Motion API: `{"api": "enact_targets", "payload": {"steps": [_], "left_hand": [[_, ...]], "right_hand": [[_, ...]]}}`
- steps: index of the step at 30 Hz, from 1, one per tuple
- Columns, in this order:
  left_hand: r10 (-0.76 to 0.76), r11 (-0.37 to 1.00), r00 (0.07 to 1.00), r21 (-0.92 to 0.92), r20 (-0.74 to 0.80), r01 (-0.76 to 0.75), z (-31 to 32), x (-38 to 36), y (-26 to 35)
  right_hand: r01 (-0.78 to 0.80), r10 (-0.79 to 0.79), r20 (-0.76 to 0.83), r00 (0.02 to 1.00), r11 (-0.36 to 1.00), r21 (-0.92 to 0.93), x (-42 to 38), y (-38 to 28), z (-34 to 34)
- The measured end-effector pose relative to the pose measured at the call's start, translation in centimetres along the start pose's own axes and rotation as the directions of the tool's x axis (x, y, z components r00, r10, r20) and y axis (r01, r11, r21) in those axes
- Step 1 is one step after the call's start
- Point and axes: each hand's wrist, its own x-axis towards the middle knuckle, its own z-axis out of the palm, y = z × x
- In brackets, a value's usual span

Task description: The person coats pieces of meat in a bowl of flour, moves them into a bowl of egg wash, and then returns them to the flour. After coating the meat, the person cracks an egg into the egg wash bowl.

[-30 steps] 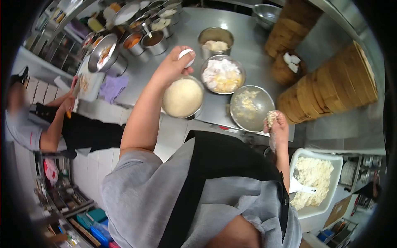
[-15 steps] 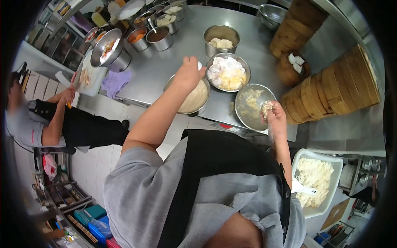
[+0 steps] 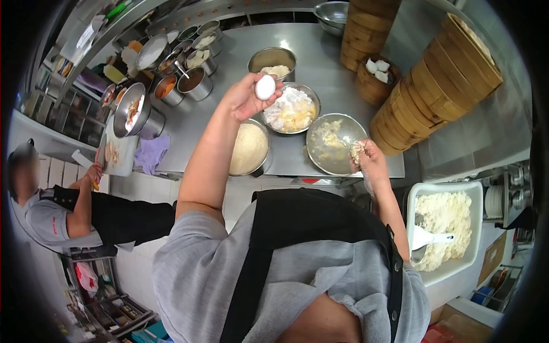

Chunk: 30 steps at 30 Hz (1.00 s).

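Note:
A white egg (image 3: pixel 265 87) rests in the fingers of my left hand (image 3: pixel 242 100), palm side up, near the left rim of a steel bowl (image 3: pixel 315 98). White flour (image 3: pixel 289 106) and yellow, egg-like liquid fill that bowl. My right hand (image 3: pixel 373 162) hangs at the right rim of a wider steel bowl (image 3: pixel 318 163), its fingers curled and caked with crumbly dough (image 3: pixel 357 151). Pale dough smears line the inside of this bowl. Below my left hand stands a container of pale tan mixture (image 3: pixel 249 150), partly covered by my forearm.
Behind the flour bowl stands a steel pot (image 3: pixel 272 59) with pale lumps. Bamboo steamers (image 3: pixel 437 91) rise at right, beside a basket (image 3: pixel 372 86) holding white eggs. A white tub (image 3: pixel 477 228) holds crumbly dough and a scoop. At left, another person (image 3: pixel 74 214) holds a knife.
My left hand has turned palm up, bringing the egg into full view. My right hand stays by the wide bowl's rim. The camera view has shifted.

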Motion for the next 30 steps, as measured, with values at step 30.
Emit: {"api": "enact_targets", "payload": {"steps": [30], "left_hand": [[0.492,-0.333,0.87,0.932,0.041,0.145,0.5,8.0,-4.3]], "right_hand": [[0.062,-0.066,0.073,0.995,0.997,0.056,-1.0,0.1,1.4]]}}
